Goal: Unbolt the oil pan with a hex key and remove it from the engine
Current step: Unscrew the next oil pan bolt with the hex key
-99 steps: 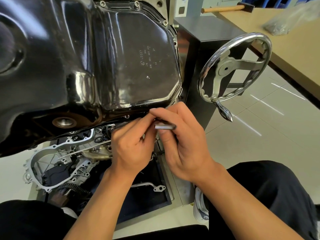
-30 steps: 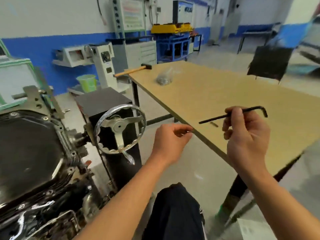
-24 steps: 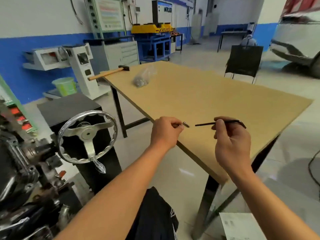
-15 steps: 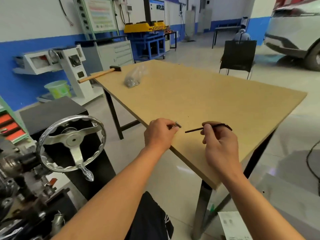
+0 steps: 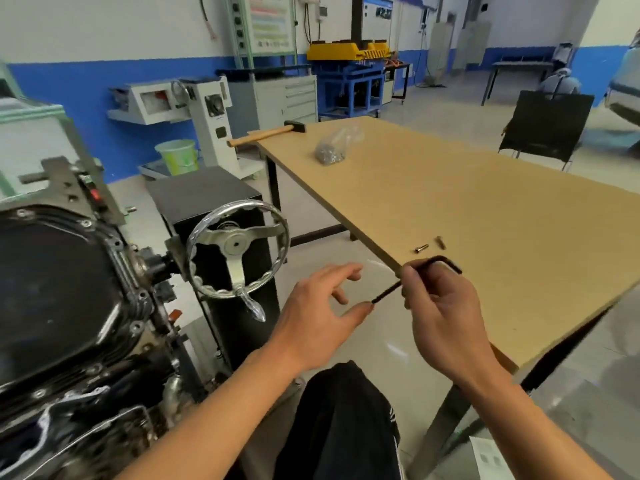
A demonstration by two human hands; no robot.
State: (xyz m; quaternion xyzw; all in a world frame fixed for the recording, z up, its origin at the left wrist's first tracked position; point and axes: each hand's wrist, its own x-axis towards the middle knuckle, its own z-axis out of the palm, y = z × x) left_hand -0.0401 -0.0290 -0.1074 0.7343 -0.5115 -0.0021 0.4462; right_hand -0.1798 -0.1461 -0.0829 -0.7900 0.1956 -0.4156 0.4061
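Observation:
The black oil pan (image 5: 52,292) sits bolted on the engine (image 5: 86,410) at the left edge, its flange bolts showing along the rim. My right hand (image 5: 440,306) grips a black L-shaped hex key (image 5: 422,273) in the air just off the near edge of the wooden table (image 5: 485,209). My left hand (image 5: 322,317) hovers beside it, fingers spread, holding nothing. Two removed bolts (image 5: 429,245) lie on the table close to its edge, just above the hex key.
A chrome handwheel (image 5: 237,251) on the black engine stand (image 5: 207,202) juts out between the engine and the table. A hammer (image 5: 266,135) and a clear bag of hardware (image 5: 334,148) lie at the table's far end. A black chair (image 5: 543,128) stands beyond.
My left hand set its bolt down on the table edge and pulled back, now open. My head has turned back left, bringing the oil pan into view. The right hand lifted the hex key.

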